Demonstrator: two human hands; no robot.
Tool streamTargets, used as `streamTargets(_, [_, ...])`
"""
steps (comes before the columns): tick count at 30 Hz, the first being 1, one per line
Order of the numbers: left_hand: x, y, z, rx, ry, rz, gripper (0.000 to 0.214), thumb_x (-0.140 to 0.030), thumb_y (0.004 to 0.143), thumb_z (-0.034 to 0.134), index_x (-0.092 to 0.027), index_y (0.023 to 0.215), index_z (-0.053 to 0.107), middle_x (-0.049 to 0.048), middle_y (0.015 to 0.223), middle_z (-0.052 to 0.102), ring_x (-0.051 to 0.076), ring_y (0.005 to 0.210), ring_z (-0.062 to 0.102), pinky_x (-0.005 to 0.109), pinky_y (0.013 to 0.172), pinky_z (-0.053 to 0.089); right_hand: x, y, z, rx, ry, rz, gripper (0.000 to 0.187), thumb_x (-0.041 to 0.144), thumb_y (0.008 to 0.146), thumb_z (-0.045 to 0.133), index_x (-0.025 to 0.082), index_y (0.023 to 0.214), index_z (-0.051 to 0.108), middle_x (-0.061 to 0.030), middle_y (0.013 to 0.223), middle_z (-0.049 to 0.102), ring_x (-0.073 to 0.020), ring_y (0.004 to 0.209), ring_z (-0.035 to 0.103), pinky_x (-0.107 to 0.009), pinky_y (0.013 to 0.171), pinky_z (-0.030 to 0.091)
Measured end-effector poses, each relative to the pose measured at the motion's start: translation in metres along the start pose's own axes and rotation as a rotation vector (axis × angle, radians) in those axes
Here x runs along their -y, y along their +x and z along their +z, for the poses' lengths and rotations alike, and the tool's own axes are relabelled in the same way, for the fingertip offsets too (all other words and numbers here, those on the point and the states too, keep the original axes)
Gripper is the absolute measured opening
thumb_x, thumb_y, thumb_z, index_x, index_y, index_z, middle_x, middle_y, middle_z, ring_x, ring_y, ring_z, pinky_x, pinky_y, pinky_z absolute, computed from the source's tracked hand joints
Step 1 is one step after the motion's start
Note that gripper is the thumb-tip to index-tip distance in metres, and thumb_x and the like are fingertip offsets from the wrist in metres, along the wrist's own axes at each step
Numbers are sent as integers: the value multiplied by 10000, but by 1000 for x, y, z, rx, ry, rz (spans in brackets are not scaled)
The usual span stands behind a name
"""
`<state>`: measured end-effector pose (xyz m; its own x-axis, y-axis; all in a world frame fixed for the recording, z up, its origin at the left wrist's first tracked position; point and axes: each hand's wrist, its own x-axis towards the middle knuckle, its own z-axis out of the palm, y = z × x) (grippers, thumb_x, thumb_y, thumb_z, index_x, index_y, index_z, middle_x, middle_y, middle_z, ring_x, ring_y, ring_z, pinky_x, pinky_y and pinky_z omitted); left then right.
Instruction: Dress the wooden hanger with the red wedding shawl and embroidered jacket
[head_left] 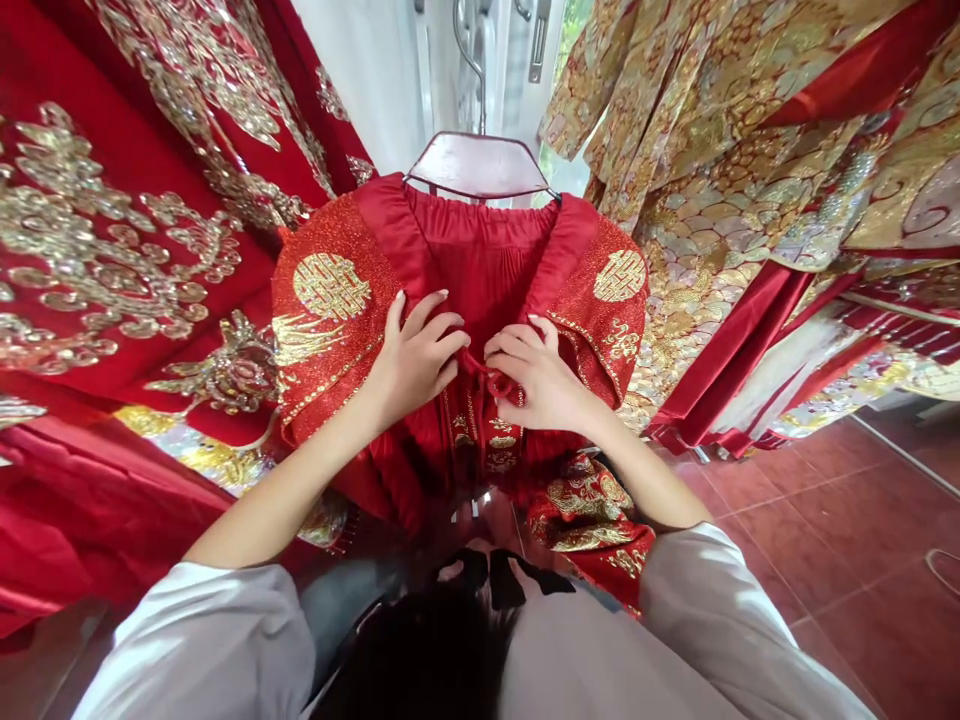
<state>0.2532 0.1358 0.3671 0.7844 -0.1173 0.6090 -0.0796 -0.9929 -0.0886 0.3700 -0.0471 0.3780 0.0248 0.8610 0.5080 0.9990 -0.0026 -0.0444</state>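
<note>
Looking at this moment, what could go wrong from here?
Two risks stand out. The thin red cord loops close around the fingers of the right hand, with the left hand beside it, so it might tangle or knot unevenly. Also, the red garment hangs close beside a red dress with beaded silver trim, so the raised beadwork could perhaps snag it if the garment swings.
</note>
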Motion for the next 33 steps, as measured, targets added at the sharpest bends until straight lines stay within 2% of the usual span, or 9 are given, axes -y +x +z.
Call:
streamTargets(7, [-5,-4,-15,-10,-5,28,214,-413,831,606,-201,800,620,35,955,661,297,1275,424,648,1111,133,2,-11,-29,72,148,24,293,453,793,591,189,675,637,-32,1030,637,-207,1048,514,-430,1013,243])
streamTargets(11, [2,-5,-15,44,-17,-3,153,-349,826,619,-205,777,605,18,930,657,272,1291,406,651,1120,81,34,-24,-34,155,509,-329,355,515,778,611,210,596,613,-21,950,654,-172,976,554,-358,947,361])
streamTargets(13, [6,-5,-13,62,-34,-17,107,-300,801,635,-200,796,599,11,940,654,272,1287,409,670,1108,69,55,-35,-34,317,730,-577,388,511,806,581,223,545,579,11,768,641,-107,746,567,-252,726,426])
streamTargets(15, [8,-4,-9,70,-36,-24,69,-255,782,635,-201,806,599,8,923,653,265,1258,441,669,1108,74,68,-43,-32,499,788,-646,414,492,842,551,217,532,552,25,645,601,-83,620,535,-223,554,374])
streamTargets(18, [6,0,-1,95,3,1,63,-254,782,623,-204,821,620,13,849,650,247,1096,560,635,1118,140,65,-39,-18,564,654,-250,337,427,900,496,192,689,612,6,703,629,-85,647,561,-211,554,351])
streamTargets(21, [1,4,5,146,35,61,138,-288,804,604,-200,899,651,25,817,648,224,911,611,593,1109,222,41,-21,11,400,433,283,255,337,932,445,170,933,638,-37,785,664,-122,694,603,-230,653,387])
streamTargets(23, [0,6,7,180,39,104,148,-292,823,579,-198,900,664,30,804,646,217,876,607,566,1105,247,25,-10,34,285,284,511,249,279,929,432,147,1013,625,-78,828,677,-165,739,626,-262,696,402])
streamTargets(28, [6,6,6,232,2,127,178,-277,856,513,-226,834,682,14,753,638,194,847,590,531,1121,216,10,-5,65,40,417,556,261,156,884,376,132,867,635,-78,833,679,-154,750,625,-245,715,429])
streamTargets(33, [11,5,7,259,-41,121,198,-255,862,491,-243,838,687,-4,738,637,169,818,580,506,1128,195,11,-10,63,188,1009,581,307,145,826,316,116,904,611,31,557,621,-51,330,412,-162,398,322])
